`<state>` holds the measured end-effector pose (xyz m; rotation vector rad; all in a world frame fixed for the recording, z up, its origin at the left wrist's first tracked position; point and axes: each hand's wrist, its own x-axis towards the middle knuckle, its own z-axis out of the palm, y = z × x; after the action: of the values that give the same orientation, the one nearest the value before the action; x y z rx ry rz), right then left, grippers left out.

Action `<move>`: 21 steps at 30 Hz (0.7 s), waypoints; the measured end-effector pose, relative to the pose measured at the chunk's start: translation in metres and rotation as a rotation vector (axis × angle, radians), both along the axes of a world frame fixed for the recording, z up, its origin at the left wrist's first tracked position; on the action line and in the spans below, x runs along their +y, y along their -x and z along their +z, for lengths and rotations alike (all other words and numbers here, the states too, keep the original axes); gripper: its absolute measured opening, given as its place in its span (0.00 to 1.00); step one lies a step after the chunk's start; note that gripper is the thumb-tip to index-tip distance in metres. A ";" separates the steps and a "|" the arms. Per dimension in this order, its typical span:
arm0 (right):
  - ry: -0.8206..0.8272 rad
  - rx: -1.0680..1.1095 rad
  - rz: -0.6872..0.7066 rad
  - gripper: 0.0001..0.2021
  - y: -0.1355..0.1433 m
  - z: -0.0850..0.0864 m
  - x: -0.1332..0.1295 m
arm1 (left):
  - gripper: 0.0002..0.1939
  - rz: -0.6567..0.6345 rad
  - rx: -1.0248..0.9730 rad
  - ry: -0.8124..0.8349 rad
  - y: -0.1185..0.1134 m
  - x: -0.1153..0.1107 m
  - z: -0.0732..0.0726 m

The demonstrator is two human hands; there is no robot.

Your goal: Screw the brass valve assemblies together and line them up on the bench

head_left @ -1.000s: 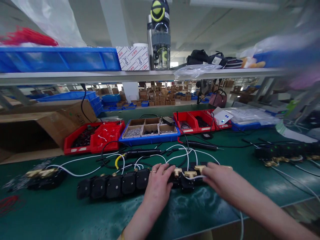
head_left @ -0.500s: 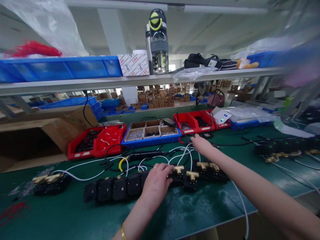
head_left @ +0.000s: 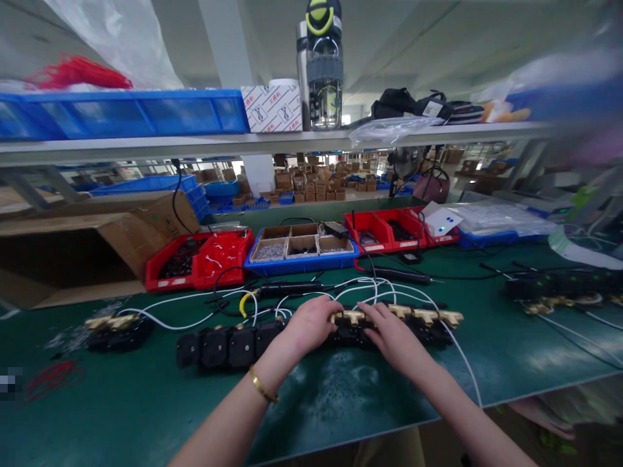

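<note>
My left hand (head_left: 311,324) and my right hand (head_left: 393,334) face each other over a black block with a brass tee fitting (head_left: 351,318) near the middle of the table. The fingers and thumbs of both hands close on its two sides, partly hiding it. To its left stands a row of black blocks (head_left: 228,347) with screw heads in their fronts. On the right, more brass fittings (head_left: 433,316) top the blocks beside my right hand. White cables (head_left: 365,283) loop behind the row. A black pen-shaped electric screwdriver (head_left: 403,275) lies behind my right hand.
A black tool (head_left: 292,287) with a yellow hook (head_left: 244,303) lies behind the row. Red bins (head_left: 224,259) and a blue tray (head_left: 302,264) of small parts line the back. Far left is an open cardboard box (head_left: 111,253). A shelf (head_left: 204,148) crosses above; similar blocks (head_left: 559,285) lie right.
My right hand has come back from near the red bins to the black block beside my left hand. The brass fittings now stand more in line. The view has shifted slightly.
</note>
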<state>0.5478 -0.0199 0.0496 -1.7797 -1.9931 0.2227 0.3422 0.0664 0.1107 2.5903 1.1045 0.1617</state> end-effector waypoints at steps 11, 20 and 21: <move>0.005 0.076 0.115 0.10 -0.006 0.003 -0.024 | 0.08 0.002 -0.062 -0.049 0.003 -0.036 -0.007; 0.151 0.050 0.130 0.10 -0.005 0.020 -0.030 | 0.12 -0.071 0.130 -0.055 0.005 -0.044 0.002; 0.178 0.038 0.118 0.10 -0.007 0.023 -0.021 | 0.11 -0.082 0.154 -0.048 0.001 -0.035 0.005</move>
<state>0.5543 -0.0408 0.0729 -1.7495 -2.1093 0.4819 0.3408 0.0317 0.1156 2.7241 1.0547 -0.0311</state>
